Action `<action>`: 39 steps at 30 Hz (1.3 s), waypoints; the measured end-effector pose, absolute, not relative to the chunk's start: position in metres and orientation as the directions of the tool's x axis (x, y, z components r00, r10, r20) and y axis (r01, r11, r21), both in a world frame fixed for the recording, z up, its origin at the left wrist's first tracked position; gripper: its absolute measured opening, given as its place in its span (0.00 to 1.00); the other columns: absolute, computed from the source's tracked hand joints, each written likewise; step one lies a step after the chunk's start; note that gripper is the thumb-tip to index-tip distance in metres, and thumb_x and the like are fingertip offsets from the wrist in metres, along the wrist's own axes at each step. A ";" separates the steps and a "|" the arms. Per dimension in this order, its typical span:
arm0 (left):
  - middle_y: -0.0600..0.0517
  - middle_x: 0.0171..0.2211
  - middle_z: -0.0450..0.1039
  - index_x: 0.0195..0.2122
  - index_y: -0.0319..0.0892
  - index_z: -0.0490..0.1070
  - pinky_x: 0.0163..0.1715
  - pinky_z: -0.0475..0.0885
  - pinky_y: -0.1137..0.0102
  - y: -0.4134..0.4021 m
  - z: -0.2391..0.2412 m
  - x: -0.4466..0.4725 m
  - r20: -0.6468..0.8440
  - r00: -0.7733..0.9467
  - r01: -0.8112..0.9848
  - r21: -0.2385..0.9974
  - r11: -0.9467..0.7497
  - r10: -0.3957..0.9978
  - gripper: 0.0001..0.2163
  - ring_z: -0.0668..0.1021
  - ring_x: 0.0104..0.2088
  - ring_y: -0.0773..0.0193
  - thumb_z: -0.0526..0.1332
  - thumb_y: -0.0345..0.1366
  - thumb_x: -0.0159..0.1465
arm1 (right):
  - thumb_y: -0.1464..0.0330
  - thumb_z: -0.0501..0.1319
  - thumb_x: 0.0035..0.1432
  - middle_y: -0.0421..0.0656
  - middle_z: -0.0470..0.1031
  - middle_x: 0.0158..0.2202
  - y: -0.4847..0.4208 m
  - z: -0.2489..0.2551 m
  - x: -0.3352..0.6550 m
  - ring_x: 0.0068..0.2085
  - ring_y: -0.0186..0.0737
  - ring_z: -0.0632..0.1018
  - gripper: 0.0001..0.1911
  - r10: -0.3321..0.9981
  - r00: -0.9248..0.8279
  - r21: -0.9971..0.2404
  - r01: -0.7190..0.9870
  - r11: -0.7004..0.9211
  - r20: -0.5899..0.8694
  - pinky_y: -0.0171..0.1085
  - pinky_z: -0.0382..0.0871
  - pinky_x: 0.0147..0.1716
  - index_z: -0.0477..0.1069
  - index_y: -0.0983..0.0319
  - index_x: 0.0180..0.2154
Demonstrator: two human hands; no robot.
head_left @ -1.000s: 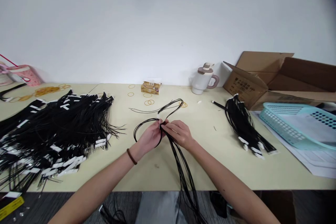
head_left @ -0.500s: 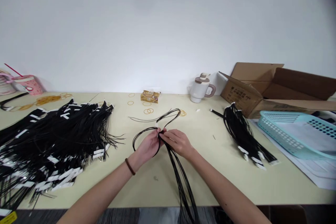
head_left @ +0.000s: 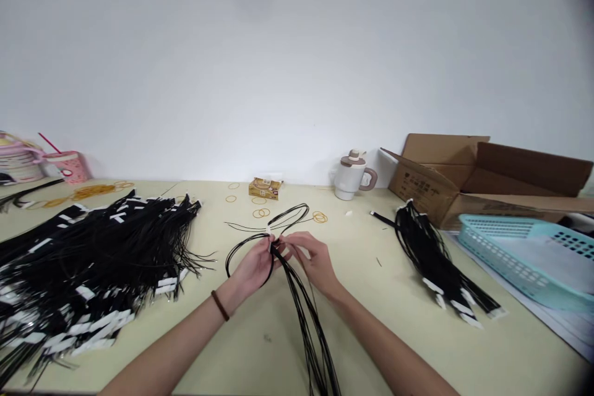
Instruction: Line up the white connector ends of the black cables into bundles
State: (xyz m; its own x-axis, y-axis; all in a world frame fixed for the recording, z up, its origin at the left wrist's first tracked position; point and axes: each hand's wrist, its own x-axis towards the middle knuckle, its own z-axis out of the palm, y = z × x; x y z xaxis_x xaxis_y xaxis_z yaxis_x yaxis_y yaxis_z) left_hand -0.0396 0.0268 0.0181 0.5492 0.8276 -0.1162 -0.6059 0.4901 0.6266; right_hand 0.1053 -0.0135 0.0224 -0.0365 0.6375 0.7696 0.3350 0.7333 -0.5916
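Left hand and right hand both pinch a bundle of thin black cables at its looped bend above the table, tails trailing bodyward; a firm pinch there should keep the strands aligned.

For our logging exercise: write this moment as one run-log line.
left hand: pinching black cable bundle | right hand: pinching same bundle | large cable pile left, smaller cable pile right

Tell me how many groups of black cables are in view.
3: large heap at left; smaller bundle at right by the cardboard box; bunch held by left hand and right hand, centre. More may lie off-frame left.
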 end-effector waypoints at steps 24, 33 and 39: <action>0.48 0.34 0.72 0.27 0.37 0.70 0.33 0.70 0.70 0.020 0.008 -0.035 -0.057 0.431 -0.546 0.778 0.311 0.900 0.04 0.73 0.34 0.66 0.56 0.27 0.58 | 0.72 0.57 0.55 0.41 0.72 0.25 -0.023 0.045 0.132 0.27 0.34 0.69 0.05 0.317 -0.104 -0.135 0.751 0.646 0.943 0.36 0.63 0.28 0.72 0.60 0.31; 0.48 0.35 0.72 0.30 0.39 0.69 0.34 0.69 0.68 0.013 0.017 -0.035 -0.090 0.412 -0.571 0.750 0.334 0.907 0.04 0.73 0.37 0.64 0.56 0.26 0.57 | 0.73 0.59 0.53 0.38 0.69 0.21 -0.024 0.044 0.132 0.23 0.32 0.64 0.03 0.260 -0.259 0.060 0.806 0.588 0.930 0.34 0.60 0.27 0.69 0.60 0.29; 0.47 0.37 0.71 0.29 0.38 0.68 0.34 0.70 0.68 0.015 0.017 -0.036 -0.079 0.395 -0.574 0.757 0.313 0.915 0.05 0.72 0.37 0.65 0.55 0.26 0.58 | 0.74 0.60 0.52 0.38 0.69 0.21 -0.026 0.046 0.133 0.23 0.32 0.64 0.04 0.243 -0.255 0.062 0.797 0.600 0.936 0.34 0.60 0.27 0.68 0.59 0.29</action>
State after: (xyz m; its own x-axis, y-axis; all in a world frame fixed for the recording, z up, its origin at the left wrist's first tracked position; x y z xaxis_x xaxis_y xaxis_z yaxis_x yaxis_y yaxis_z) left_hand -0.0364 0.0151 0.0173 0.3946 0.9154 -0.0791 -0.5737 0.3127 0.7570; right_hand 0.1325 -0.0261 0.0461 -0.2554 0.2430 0.9358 0.7974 0.6003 0.0618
